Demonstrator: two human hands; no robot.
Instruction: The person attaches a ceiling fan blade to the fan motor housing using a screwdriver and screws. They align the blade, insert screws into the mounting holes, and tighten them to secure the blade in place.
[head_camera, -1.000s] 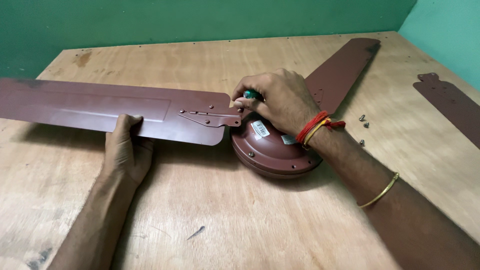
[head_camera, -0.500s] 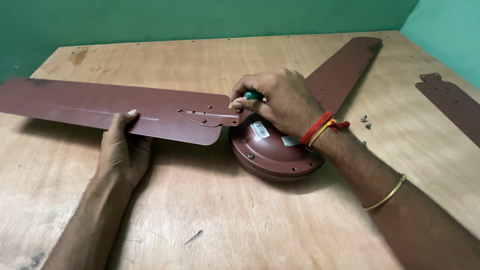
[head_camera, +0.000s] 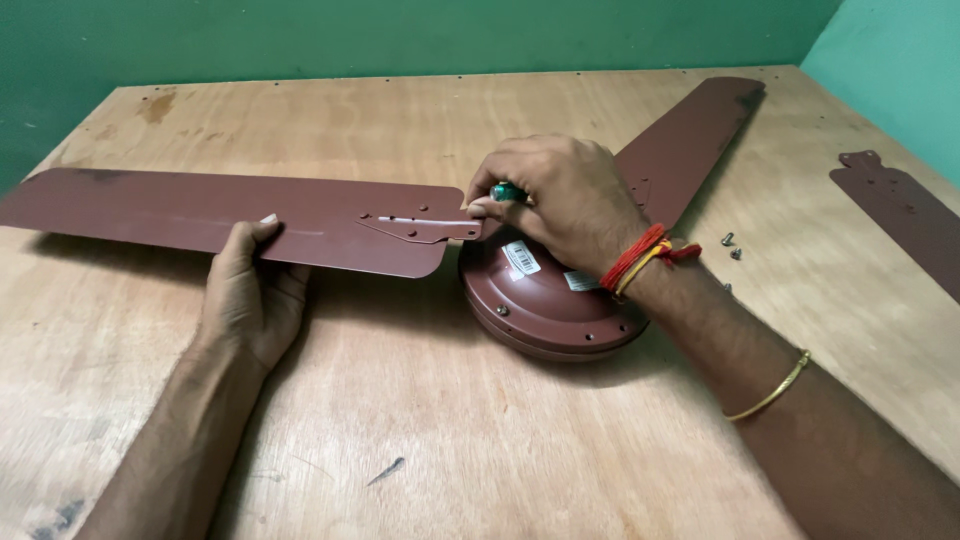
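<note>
A brown ceiling fan motor housing (head_camera: 545, 305) lies on a plywood table (head_camera: 480, 430). One long brown blade (head_camera: 230, 215) reaches left from it, its metal bracket (head_camera: 425, 228) meeting the housing's edge. My left hand (head_camera: 250, 290) grips the near edge of this blade from below, thumb on top. My right hand (head_camera: 555, 200) is closed around a green-handled screwdriver (head_camera: 505, 191) at the bracket's end, over the housing. A second brown blade (head_camera: 690, 140) runs from the housing toward the back right.
A third, loose brown blade (head_camera: 905, 215) lies at the right edge of the table. A few small screws (head_camera: 730, 245) sit on the wood just right of my right wrist. Green walls (head_camera: 400, 40) border the table at the back and right.
The left blade and my left hand have shifted slightly; my right hand stays on the screwdriver at the bracket.
</note>
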